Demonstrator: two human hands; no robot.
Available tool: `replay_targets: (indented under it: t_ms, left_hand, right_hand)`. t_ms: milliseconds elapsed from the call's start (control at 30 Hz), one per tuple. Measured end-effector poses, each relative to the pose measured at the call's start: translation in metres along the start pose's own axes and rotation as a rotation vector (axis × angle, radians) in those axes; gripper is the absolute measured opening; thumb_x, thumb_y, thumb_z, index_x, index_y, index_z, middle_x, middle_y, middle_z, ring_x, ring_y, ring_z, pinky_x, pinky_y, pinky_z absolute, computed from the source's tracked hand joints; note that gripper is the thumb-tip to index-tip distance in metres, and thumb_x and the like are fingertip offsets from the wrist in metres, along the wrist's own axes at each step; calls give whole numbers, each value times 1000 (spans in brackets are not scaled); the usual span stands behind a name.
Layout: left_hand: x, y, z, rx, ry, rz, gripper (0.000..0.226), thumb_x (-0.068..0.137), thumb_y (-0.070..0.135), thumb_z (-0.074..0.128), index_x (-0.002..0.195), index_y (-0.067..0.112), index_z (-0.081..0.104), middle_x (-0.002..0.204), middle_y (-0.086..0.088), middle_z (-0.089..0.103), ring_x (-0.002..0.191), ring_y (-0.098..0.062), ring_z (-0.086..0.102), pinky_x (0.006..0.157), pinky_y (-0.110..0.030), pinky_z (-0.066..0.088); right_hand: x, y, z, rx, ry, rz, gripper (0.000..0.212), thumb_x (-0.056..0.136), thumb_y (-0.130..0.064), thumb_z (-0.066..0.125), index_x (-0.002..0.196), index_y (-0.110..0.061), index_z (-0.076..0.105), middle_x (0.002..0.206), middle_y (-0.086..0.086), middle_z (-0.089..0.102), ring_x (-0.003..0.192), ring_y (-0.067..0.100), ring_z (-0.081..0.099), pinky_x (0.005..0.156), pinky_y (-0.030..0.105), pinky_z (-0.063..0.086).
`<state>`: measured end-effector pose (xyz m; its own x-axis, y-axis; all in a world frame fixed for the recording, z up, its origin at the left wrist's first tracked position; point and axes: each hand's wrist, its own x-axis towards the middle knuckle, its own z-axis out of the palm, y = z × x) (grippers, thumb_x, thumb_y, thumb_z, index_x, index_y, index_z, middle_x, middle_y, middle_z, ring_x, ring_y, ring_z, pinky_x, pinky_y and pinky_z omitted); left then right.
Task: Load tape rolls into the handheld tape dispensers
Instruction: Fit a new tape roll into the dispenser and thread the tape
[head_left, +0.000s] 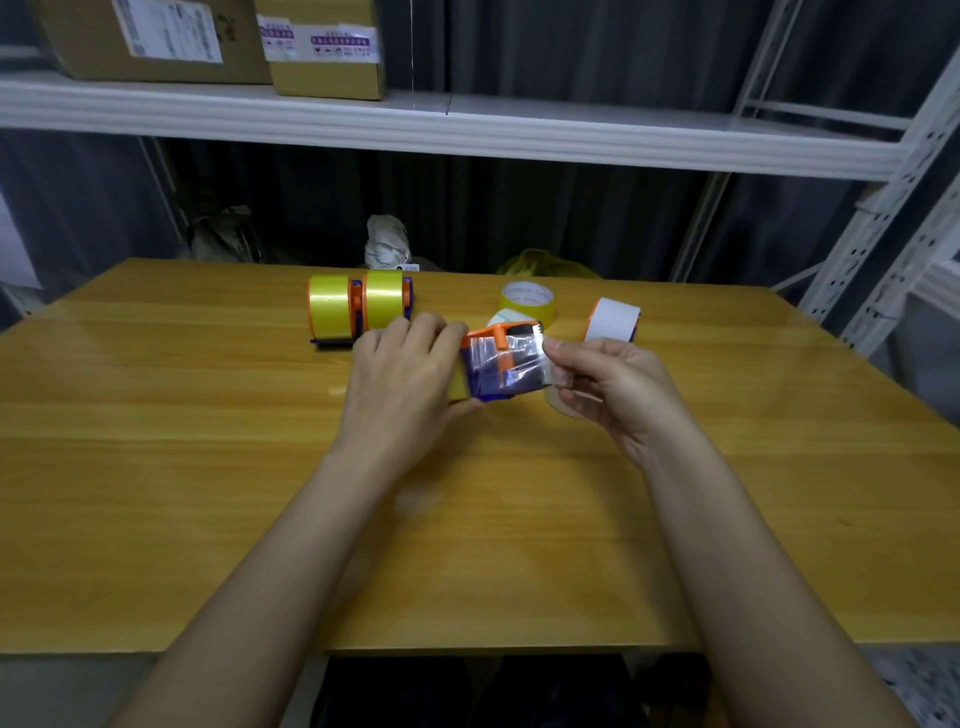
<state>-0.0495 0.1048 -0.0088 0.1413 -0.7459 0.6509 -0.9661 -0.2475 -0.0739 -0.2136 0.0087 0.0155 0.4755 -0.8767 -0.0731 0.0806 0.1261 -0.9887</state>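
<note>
At frame centre, over the worktop (208, 467), the left hand (400, 384) grips a dispenser (501, 364) while the right hand (608, 384) pinches the clear tape end (545, 358) drawn across it. Threading seems under way; next, press the tape onto the blade. Behind: two loaded dispensers (358, 309) upper left, spare rolls (527, 301) right.

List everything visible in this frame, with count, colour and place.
loaded tape dispensers: two, orange-blue with yellow rolls, far centre-left of table
dispenser in hand: one, orange-blue, clear tape drawn across it, table centre
loose tape rolls: two, yellowish, behind held dispenser
white-faced dispenser: one, orange-edged, far right
table: one, wooden
cardboard boxes: two, brown, upper shelf
left hand: grips dispenser body
right hand: fingers pinch the tape end
</note>
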Motion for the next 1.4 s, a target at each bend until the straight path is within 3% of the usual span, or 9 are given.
replay_targets:
  t_ms: [267, 533, 700, 1033, 1267, 1400]
  left_hand:
    - [1, 3, 0, -30, -29, -20, 73, 59, 49, 83, 115, 8, 60, 102, -12, 63, 88, -31, 59, 69, -39, 44]
    - [1, 3, 2, -69, -61, -27, 74, 62, 54, 79, 118, 10, 58, 106, -11, 61, 93, -30, 57, 73, -40, 43]
    - [1, 2, -2, -98, -86, -40, 75, 65, 55, 76, 123, 12, 56, 113, -9, 59, 100, -27, 55, 79, -40, 41]
    - [1, 2, -3, -186, -135, -75, 80, 68, 60, 71, 132, 17, 49, 123, -4, 54, 111, -21, 49, 88, -37, 38]
    - [0, 2, -2, -167, -126, -60, 81, 65, 58, 75, 128, 13, 53, 116, -6, 58, 106, -24, 52, 82, -36, 39]
    - [1, 1, -3, -202, -134, -65, 81, 66, 60, 73, 130, 16, 51, 120, -4, 56, 109, -22, 50, 85, -34, 38]
  right_hand:
    - [7, -10, -6, -108, -25, -34, 24, 78, -20, 78, 61, -16, 62, 62, -2, 64, 59, 5, 58, 59, 17, 51]
    - [12, -16, -7, -249, -33, -131, 21, 78, -23, 78, 69, -12, 62, 59, -6, 65, 60, 2, 62, 59, 17, 51]
    - [15, -15, -6, -291, -8, -201, 19, 77, -23, 78, 72, -13, 63, 65, -3, 69, 68, 10, 65, 64, 23, 53]
    - [19, -15, -5, -318, 18, -316, 17, 78, -18, 78, 72, -14, 62, 61, -2, 69, 65, 13, 67, 65, 28, 55]
    - [24, -11, -4, -373, 115, -386, 18, 77, -20, 80, 70, -16, 63, 73, 12, 70, 69, 20, 66, 65, 31, 55]
    - [23, -13, -6, -429, 111, -439, 19, 75, -22, 81, 71, -16, 63, 67, 1, 66, 66, 13, 62, 63, 30, 55]
